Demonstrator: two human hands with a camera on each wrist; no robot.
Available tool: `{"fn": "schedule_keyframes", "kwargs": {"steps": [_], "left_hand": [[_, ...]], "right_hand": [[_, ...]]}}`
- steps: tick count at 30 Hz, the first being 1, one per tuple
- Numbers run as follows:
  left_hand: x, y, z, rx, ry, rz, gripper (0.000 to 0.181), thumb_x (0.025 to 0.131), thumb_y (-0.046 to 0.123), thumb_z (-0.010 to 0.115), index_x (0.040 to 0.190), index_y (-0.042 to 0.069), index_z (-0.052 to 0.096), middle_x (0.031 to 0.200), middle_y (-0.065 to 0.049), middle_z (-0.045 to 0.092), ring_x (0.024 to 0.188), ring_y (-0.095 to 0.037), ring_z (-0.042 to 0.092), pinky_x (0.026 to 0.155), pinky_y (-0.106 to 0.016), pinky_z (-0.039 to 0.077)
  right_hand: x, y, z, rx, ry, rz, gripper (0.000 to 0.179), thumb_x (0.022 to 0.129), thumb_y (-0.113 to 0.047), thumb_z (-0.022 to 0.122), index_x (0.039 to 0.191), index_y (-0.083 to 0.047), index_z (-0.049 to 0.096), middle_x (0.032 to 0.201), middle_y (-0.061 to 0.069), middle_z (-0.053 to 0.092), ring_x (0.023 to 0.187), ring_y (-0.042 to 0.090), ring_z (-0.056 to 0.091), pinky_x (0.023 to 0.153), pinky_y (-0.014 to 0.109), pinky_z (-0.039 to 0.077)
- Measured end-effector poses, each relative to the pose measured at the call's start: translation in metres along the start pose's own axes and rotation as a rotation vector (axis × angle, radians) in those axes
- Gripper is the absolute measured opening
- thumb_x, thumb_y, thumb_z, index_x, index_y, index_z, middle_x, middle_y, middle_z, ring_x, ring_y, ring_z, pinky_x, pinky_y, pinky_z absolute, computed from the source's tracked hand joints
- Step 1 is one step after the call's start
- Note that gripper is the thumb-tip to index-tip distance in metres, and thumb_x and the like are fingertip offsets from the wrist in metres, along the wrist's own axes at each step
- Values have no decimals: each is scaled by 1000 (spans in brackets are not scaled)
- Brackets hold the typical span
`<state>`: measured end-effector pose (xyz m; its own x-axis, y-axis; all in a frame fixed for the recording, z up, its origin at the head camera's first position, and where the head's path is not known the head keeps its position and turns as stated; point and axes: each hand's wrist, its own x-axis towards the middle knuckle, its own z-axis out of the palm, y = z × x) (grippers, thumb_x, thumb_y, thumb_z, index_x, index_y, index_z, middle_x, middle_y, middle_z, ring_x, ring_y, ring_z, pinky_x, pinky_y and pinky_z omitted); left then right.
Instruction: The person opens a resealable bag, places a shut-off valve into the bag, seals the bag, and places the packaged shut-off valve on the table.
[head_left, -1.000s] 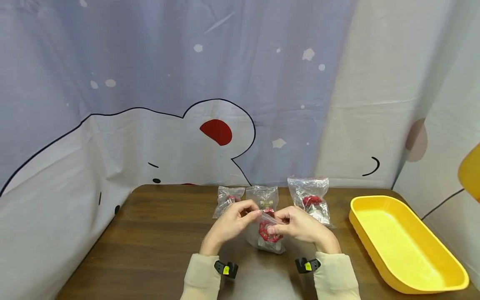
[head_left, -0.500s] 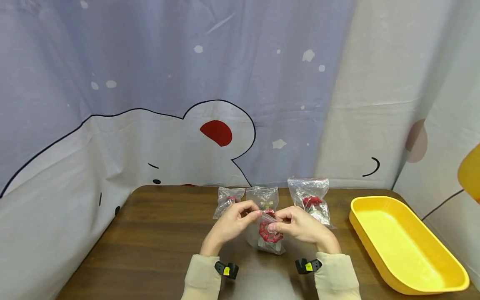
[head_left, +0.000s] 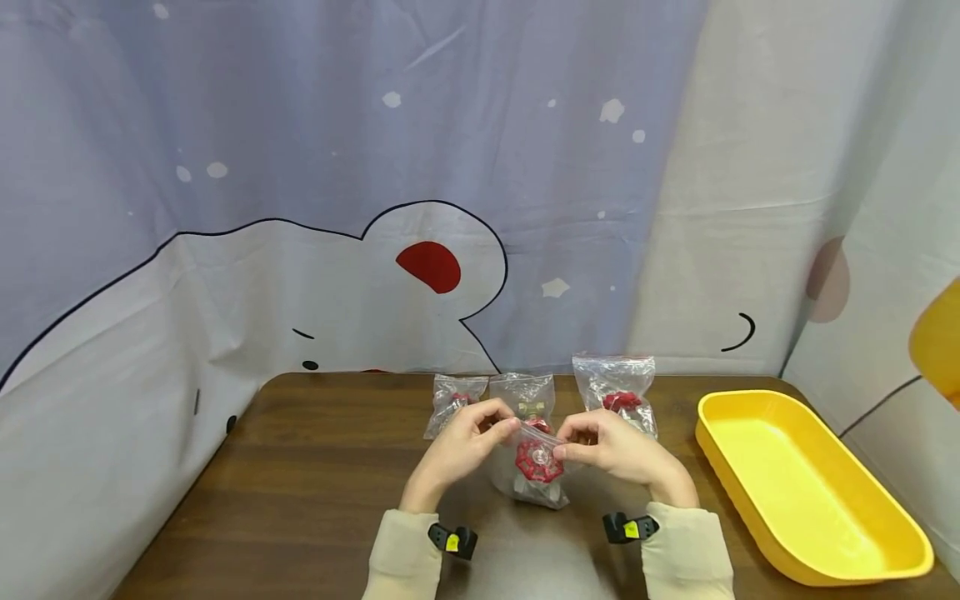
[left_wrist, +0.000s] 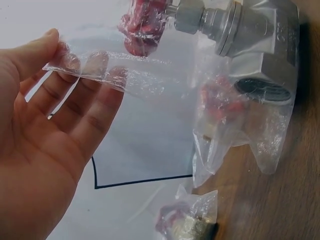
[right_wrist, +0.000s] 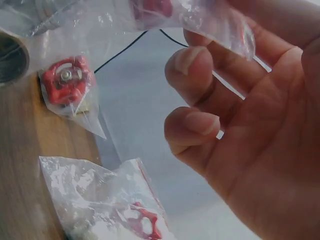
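Note:
A clear zip bag (head_left: 504, 477) stands on the wooden table in front of me, with a valve (left_wrist: 265, 50) inside it. The valve has a silvery metal body and a red handwheel (head_left: 538, 461), which faces me. My left hand (head_left: 461, 450) pinches the top left of the bag between thumb and fingers. At the top right, my right hand (head_left: 622, 450) pinches the bag's edge, its thumb just beside the handwheel. In the right wrist view, two fingers of the right hand (right_wrist: 255, 135) are bent behind the plastic.
Behind the held bag stand more bagged valves: a small bag (head_left: 444, 406) at left, a bag with a brass valve (head_left: 531, 408) in the middle, a larger bag (head_left: 615, 375) at right. A yellow tray (head_left: 802, 492) lies to the right. A printed curtain (head_left: 315, 283) hangs behind the table.
My right hand has shifted slightly right, its thumb sliding from over the handwheel to the bag's right side, so more of the wheel shows. The left hand keeps its pinch.

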<state>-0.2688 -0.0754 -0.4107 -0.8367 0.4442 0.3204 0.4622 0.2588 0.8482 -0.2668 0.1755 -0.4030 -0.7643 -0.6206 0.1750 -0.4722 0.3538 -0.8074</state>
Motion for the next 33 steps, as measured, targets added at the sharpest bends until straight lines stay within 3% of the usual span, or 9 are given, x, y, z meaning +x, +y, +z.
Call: {"fn": "schedule_keyframes", "kwargs": {"steps": [2, 7, 12, 18, 25, 29, 33], "left_hand": [[2, -12, 2, -9, 8, -10, 10, 97, 14, 62, 89, 10, 66, 81, -6, 63, 73, -14, 54, 61, -26, 41], [2, -19, 3, -32, 16, 3, 15, 97, 22, 63, 90, 9, 66, 80, 0, 62, 73, -14, 55, 61, -26, 43], [4, -20, 3, -28, 17, 11, 18, 98, 24, 61, 89, 10, 66, 78, 4, 61, 72, -13, 56, 60, -27, 45], [3, -19, 2, -31, 14, -8, 22, 99, 23, 61, 92, 2, 65, 80, 2, 62, 74, -13, 58, 61, -28, 47], [3, -19, 2, -43, 20, -17, 19, 98, 22, 61, 90, 5, 66, 79, -1, 62, 74, -16, 56, 60, -27, 44], [3, -14, 3, -32, 20, -22, 13, 98, 15, 61, 89, 7, 65, 81, -10, 63, 73, -17, 56, 60, -25, 42], [0, 6, -1, -33, 8, -17, 12, 98, 10, 60, 87, 9, 65, 83, -19, 63, 73, -17, 56, 61, -25, 42]], "right_hand": [[0, 1, 0, 3, 4, -5, 6, 91, -17, 70, 87, -14, 68, 72, -6, 57, 66, 6, 50, 60, 24, 44], [2, 0, 1, -1, 51, 0, 10, 89, -16, 72, 81, -14, 67, 68, -6, 55, 63, 6, 49, 57, 23, 42], [2, -1, 1, -31, 89, 8, 13, 87, -16, 74, 78, -16, 65, 66, -6, 53, 61, 7, 47, 55, 22, 39], [2, 0, 1, -92, 80, -1, 8, 90, -18, 72, 87, -13, 67, 72, -7, 57, 65, 8, 51, 60, 25, 44], [5, -1, 3, -64, 79, -19, 3, 91, -12, 69, 91, -15, 69, 75, 0, 63, 67, 8, 55, 62, 26, 47], [6, 0, 5, -62, 74, -28, 3, 92, -10, 69, 92, -13, 70, 74, -1, 63, 66, 6, 55, 60, 25, 47], [6, 0, 5, -62, 84, -55, 7, 90, -6, 69, 89, -13, 70, 71, 0, 61, 63, 6, 52, 57, 25, 45]]}}
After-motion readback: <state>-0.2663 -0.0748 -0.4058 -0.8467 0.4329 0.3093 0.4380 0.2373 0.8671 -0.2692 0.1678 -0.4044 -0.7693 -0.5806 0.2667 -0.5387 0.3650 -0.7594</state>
